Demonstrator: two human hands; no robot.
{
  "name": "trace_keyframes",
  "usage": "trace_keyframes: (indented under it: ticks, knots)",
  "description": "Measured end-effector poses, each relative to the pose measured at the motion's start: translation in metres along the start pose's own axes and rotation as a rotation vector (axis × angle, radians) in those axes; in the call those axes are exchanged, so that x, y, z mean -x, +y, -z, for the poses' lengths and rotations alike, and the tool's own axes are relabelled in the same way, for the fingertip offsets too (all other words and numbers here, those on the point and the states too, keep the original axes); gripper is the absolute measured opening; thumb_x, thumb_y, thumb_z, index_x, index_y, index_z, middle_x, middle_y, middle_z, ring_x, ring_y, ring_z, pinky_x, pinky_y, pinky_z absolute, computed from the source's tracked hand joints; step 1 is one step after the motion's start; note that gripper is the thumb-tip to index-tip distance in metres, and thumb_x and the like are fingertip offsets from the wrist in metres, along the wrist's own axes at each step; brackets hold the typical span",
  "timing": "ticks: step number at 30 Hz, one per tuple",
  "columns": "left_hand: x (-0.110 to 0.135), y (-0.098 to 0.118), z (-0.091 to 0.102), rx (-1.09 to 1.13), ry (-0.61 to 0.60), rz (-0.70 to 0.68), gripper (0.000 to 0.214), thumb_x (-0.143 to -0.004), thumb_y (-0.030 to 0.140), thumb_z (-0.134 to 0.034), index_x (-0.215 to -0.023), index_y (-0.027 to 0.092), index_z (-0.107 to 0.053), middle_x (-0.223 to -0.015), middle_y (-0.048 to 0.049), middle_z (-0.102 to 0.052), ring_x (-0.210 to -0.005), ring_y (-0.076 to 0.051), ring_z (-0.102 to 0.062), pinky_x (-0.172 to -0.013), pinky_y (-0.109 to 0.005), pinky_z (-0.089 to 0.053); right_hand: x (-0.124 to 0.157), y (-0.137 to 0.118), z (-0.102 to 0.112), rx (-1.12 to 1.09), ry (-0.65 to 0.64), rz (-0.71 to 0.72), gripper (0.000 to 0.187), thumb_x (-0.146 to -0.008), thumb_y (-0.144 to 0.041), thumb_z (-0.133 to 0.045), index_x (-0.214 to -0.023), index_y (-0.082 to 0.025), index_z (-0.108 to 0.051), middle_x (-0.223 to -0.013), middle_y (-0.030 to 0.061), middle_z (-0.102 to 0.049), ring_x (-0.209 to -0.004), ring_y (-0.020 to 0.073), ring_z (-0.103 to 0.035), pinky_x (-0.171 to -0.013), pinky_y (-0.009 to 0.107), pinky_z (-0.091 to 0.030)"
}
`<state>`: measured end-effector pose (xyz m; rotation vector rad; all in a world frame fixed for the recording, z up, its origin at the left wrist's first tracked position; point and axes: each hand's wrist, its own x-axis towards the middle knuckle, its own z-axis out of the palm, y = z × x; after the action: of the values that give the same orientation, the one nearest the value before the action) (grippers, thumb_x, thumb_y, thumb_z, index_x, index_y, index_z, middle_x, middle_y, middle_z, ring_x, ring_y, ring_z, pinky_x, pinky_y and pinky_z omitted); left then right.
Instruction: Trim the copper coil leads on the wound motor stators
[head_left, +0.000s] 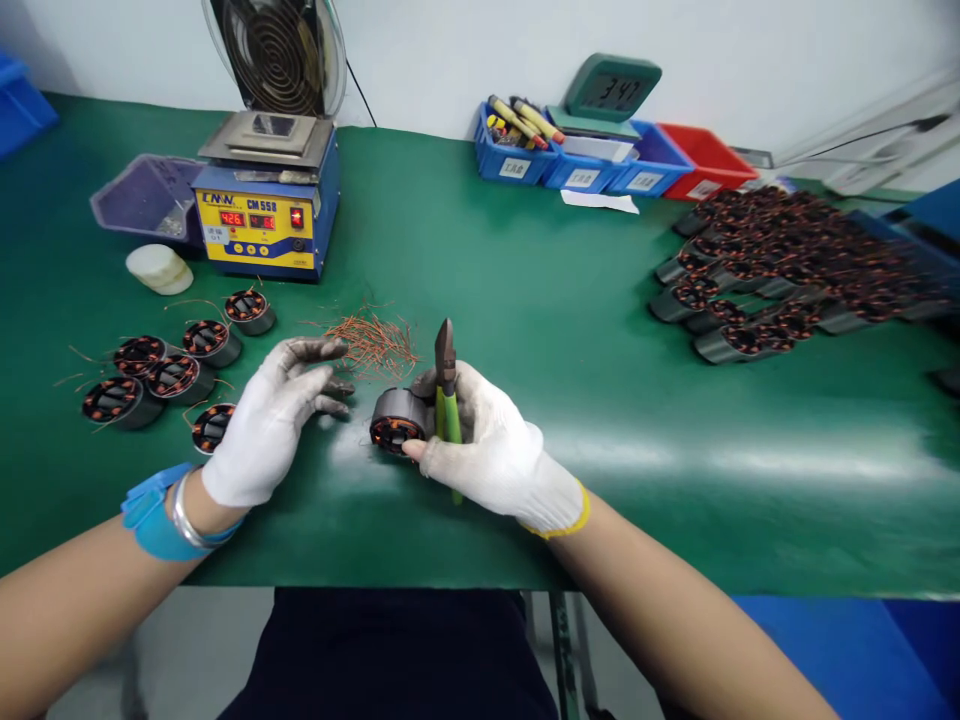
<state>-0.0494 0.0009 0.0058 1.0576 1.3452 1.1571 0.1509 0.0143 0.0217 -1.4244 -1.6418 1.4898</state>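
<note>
Near the front of the green table (600,545), the person's gloved right hand (487,435) grips a wound stator (401,408) and green-handled cutters (451,412). The gloved left hand (274,415), empty with fingers loosely spread, is just left of that stator. Beyond them I see copper wire clippings (373,345), then a yellow-fronted CM 558 unit (259,225).

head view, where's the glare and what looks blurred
In the head view, pale glare streaks the green table beyond the right hand; in the same head view, the heaped wire-wound cores smear toward the right edge, while the green-handled cutters look fairly crisp.
</note>
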Motion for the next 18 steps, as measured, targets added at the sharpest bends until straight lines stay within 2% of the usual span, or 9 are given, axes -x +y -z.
trace_keyframes:
  ticks: [3, 5, 7, 9, 11, 13, 15, 17, 18]
  knots:
    - [0.008, 0.005, -0.003, -0.307, -0.167, -0.11, 0.04, -0.078, 0.035, -0.062, -0.115, 0.021, -0.054, -0.116, -0.0071, -0.062, -0.092, -0.02, -0.063, -0.079, -0.034, -0.053, 0.003, 0.005, 0.001, 0.121, 0.022, 0.041, 0.045, -0.061, -0.035, -0.073, -0.098, -0.023, -0.051, -0.092, 0.0031, -0.062, -0.083, 0.0216, -0.06, -0.072, 0.037, -0.048]
    - [0.015, 0.008, -0.007, -0.589, -0.188, -0.164, 0.024, -0.079, 0.035, -0.061, -0.097, 0.02, -0.059, -0.095, -0.0034, -0.065, -0.084, -0.018, -0.061, -0.077, -0.032, -0.05, 0.004, 0.009, 0.002, 0.175, 0.029, 0.042, 0.048, -0.062, -0.038, -0.075, -0.102, -0.024, -0.052, -0.095, 0.0041, -0.063, -0.086, 0.024, -0.061, -0.074, 0.04, -0.047]
    - [0.02, 0.009, -0.01, -0.727, -0.207, -0.172, 0.017, -0.081, 0.037, -0.058, -0.078, 0.02, -0.057, -0.074, 0.0004, -0.06, -0.069, -0.015, -0.055, -0.065, -0.029, -0.046, 0.005, 0.011, 0.003, 0.215, 0.041, 0.03, 0.05, -0.061, -0.04, -0.076, -0.103, -0.025, -0.053, -0.096, 0.0043, -0.063, -0.087, 0.0253, -0.061, -0.074, 0.041, -0.047]
    - [0.021, 0.011, -0.009, -0.678, -0.247, -0.143, 0.021, -0.082, 0.035, -0.057, -0.068, 0.02, -0.054, -0.063, 0.0024, -0.053, -0.06, -0.013, -0.049, -0.057, -0.026, -0.042, 0.005, 0.01, 0.003, 0.198, 0.043, 0.027, 0.048, -0.061, -0.038, -0.076, -0.102, -0.025, -0.053, -0.093, 0.0036, -0.063, -0.085, 0.0241, -0.06, -0.073, 0.039, -0.046]
    - [0.019, 0.014, -0.003, -0.459, -0.215, -0.151, 0.017, -0.081, 0.03, -0.058, -0.068, 0.02, -0.055, -0.062, 0.0029, -0.053, -0.057, -0.012, -0.048, -0.054, -0.025, -0.041, 0.004, 0.007, 0.003, 0.124, 0.02, 0.021, 0.045, -0.062, -0.035, -0.074, -0.099, -0.024, -0.053, -0.091, 0.0028, -0.062, -0.082, 0.0213, -0.059, -0.071, 0.037, -0.046]
    - [0.013, 0.018, 0.007, -0.134, -0.038, -0.233, 0.012, -0.082, 0.028, -0.059, -0.072, 0.022, -0.055, -0.066, 0.003, -0.055, -0.057, -0.012, -0.05, -0.052, -0.026, -0.042, 0.002, 0.004, 0.001, 0.036, 0.004, 0.006, 0.042, -0.061, -0.032, -0.073, -0.096, -0.022, -0.052, -0.09, 0.0023, -0.061, -0.08, 0.019, -0.058, -0.071, 0.035, -0.046]
    - [0.007, 0.022, 0.017, 0.065, 0.148, -0.349, 0.019, -0.085, 0.038, -0.054, -0.072, 0.024, -0.051, -0.067, 0.0034, -0.053, -0.055, -0.012, -0.049, -0.047, -0.026, -0.04, 0.0, 0.001, 0.0, -0.053, -0.004, -0.019, 0.042, -0.059, -0.031, -0.072, -0.094, -0.021, -0.051, -0.088, 0.0019, -0.06, -0.078, 0.0175, -0.057, -0.071, 0.035, -0.047]
    - [0.004, 0.023, 0.021, 0.023, 0.164, -0.376, 0.028, -0.084, 0.048, -0.051, -0.07, 0.024, -0.051, -0.066, 0.0025, -0.054, -0.054, -0.012, -0.049, -0.044, -0.027, -0.038, -0.002, 0.0, -0.002, -0.15, -0.006, -0.035, 0.042, -0.058, -0.032, -0.072, -0.092, -0.02, -0.05, -0.087, 0.0013, -0.059, -0.076, 0.0163, -0.056, -0.069, 0.035, -0.047]
    - [0.004, 0.022, 0.02, -0.073, 0.09, -0.343, 0.03, -0.081, 0.05, -0.054, -0.068, 0.023, -0.052, -0.064, 0.002, -0.055, -0.052, -0.012, -0.048, -0.043, -0.027, -0.037, -0.002, 0.0, -0.003, -0.203, -0.011, -0.038, 0.043, -0.057, -0.033, -0.072, -0.091, -0.02, -0.049, -0.086, 0.001, -0.059, -0.074, 0.0157, -0.056, -0.069, 0.034, -0.048]
